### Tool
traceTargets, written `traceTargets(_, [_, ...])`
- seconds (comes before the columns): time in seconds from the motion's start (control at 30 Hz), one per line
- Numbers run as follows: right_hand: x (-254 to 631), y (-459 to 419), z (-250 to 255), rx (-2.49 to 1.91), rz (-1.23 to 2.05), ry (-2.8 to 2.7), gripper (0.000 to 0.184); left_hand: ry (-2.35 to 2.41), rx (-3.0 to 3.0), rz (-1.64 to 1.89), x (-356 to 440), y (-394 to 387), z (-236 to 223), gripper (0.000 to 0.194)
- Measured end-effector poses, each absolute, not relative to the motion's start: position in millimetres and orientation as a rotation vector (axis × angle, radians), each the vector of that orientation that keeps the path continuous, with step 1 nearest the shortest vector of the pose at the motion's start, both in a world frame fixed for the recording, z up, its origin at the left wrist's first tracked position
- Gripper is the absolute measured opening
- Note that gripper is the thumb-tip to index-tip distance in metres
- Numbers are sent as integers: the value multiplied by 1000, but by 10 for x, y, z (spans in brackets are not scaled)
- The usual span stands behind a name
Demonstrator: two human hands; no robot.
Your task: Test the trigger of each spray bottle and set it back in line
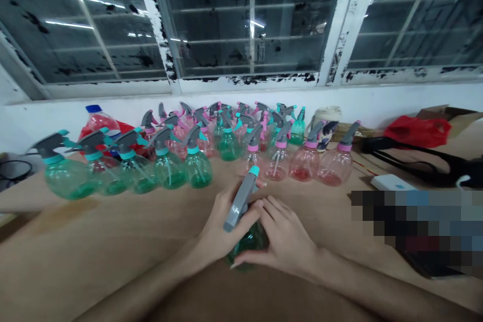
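A green spray bottle [249,241] with a grey trigger head [240,201] and teal nozzle stands on the brown table [113,241], close in front of me. My left hand [222,224] wraps round the bottle's neck and head from the left. My right hand [285,236] cups the green body from the right, fingers pressed against it. Both hands hide most of the bottle's body.
Rows of green spray bottles [166,166] and pink spray bottles [305,158] stand along the back under the window. A red bag [418,131], black straps [422,161], a white box [392,182] and a blurred patch lie at right. A cable [15,168] lies at far left.
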State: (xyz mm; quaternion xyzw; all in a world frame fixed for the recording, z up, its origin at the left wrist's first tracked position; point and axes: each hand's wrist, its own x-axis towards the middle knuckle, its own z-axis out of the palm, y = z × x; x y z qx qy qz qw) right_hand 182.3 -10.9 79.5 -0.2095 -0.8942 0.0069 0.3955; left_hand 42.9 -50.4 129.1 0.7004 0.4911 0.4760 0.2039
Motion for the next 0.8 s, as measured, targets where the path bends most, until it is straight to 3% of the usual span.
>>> traceTargets(0.1, [1997, 105, 685, -502, 78, -2382, 69, 1389, 2019, 1350, 435, -366, 1239, 23])
traceTargets(0.33, [2380, 543, 348, -699, 342, -2415, 33, 1467, 1984, 1350, 375, -18, 1206, 18])
traceTargets(0.8, [2392, 620, 235, -816, 402, -2491, 45, 1476, 2108, 1312, 391, 96, 1233, 24])
